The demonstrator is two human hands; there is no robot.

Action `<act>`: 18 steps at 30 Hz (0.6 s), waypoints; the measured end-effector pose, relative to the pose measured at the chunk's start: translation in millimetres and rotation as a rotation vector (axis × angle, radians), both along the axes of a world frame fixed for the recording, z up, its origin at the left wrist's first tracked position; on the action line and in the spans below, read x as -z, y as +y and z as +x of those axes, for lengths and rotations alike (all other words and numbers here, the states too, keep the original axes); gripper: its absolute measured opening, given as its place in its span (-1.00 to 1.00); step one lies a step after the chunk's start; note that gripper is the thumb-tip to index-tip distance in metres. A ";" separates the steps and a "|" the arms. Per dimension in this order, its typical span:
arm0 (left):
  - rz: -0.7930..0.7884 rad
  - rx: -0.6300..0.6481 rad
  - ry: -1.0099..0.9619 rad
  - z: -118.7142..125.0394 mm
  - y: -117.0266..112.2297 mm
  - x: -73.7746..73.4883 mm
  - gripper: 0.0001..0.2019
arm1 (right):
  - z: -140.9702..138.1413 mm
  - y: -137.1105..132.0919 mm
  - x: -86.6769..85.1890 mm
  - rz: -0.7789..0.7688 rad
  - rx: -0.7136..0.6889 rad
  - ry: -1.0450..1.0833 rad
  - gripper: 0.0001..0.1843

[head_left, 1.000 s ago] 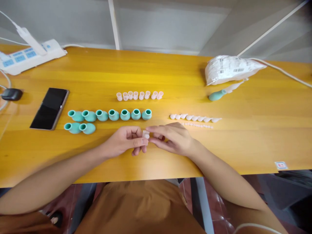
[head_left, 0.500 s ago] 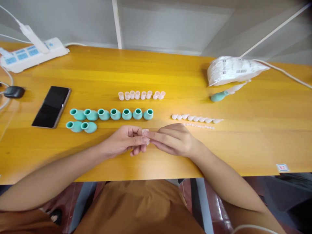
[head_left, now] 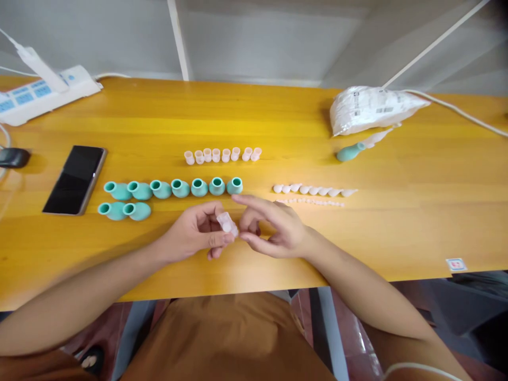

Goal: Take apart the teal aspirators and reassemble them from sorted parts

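My left hand [head_left: 202,231] pinches a small clear plastic piece [head_left: 226,223], cup-like and tilted, with a whitish round spot in it. Close on its right is my right hand [head_left: 273,227], index finger stretched out and thumb apart. The thumb tip is beside the piece; whether it touches I cannot tell. Teal rubber bulbs [head_left: 180,188] with open mouths lie in two rows left of and beyond my hands. Behind them stand several pale pink small cups [head_left: 226,155]. Right of these, white teardrop-shaped tips [head_left: 315,190] form a row, with tiny white beads [head_left: 311,201] in a line nearer me.
A teal bulb with a clear pointed nozzle [head_left: 351,152] lies before a white plastic package [head_left: 371,111]. At left are a black phone [head_left: 74,180], a power strip [head_left: 55,95] and a black plug-like object [head_left: 14,157]. A small sticker [head_left: 456,264] marks the table's front edge.
My right hand's fingers have spread and come off the clear piece, the index finger lifting away. The piece now shows more fully in my left hand. The view has shifted slightly.
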State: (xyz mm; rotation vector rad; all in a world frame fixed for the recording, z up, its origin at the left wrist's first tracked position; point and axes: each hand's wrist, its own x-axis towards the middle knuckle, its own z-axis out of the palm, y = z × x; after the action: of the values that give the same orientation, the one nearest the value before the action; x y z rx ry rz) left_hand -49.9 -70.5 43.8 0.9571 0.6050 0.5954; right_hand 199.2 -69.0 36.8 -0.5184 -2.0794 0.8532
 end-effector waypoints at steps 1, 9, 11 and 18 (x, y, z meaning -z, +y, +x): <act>0.037 -0.024 0.020 0.3 -0.9 1.2 -0.64 | 0.0 0.1 -0.4 -0.046 -0.006 0.017 -0.26; 0.392 -0.077 0.219 -1.1 -5.6 7.9 -0.73 | 1.5 1.5 -5.0 0.002 -0.030 -0.043 -0.55; 0.431 -0.078 0.250 -2.0 -5.0 8.2 -0.75 | 1.5 1.3 -5.2 -0.014 -0.036 -0.054 -0.55; 0.584 -0.098 0.282 -1.9 -1.4 7.4 -0.78 | 2.6 3.0 -6.9 -0.040 -0.045 -0.054 -0.63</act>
State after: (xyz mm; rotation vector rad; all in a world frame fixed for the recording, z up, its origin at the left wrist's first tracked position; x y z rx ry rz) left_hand -51.7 -71.9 36.4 1.5848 0.7483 0.7500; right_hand 201.8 -66.0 43.7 -0.5228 -2.1340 0.9178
